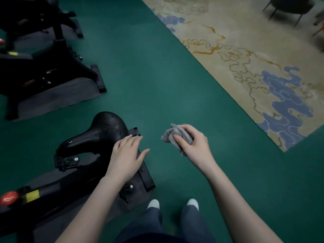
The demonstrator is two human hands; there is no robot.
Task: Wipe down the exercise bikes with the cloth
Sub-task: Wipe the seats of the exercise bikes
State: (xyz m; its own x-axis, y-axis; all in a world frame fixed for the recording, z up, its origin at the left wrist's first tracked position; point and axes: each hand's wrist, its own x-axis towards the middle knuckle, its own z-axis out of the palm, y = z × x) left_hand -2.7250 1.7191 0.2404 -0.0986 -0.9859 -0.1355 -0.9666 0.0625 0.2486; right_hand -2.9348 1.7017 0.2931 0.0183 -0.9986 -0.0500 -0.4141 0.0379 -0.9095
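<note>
A black exercise bike (57, 188) stands at the lower left, its glossy saddle (100, 132) speckled with droplets. My left hand (127, 155) lies with straight fingers at the rear edge of the saddle, fingertips pointing right. My right hand (191, 142) grips a bunched grey cloth (173, 135) in the air above the green floor, to the right of the saddle and apart from the bike. A red knob (8, 198) sits on the bike's frame at the far left.
Two more black bikes (43, 74) stand on dark mats at the upper left. A beige rug with blue cloud shapes (245, 58) covers the upper right, with chair legs (284, 11) at its far end. My feet (173, 204) stand on green floor below the hands.
</note>
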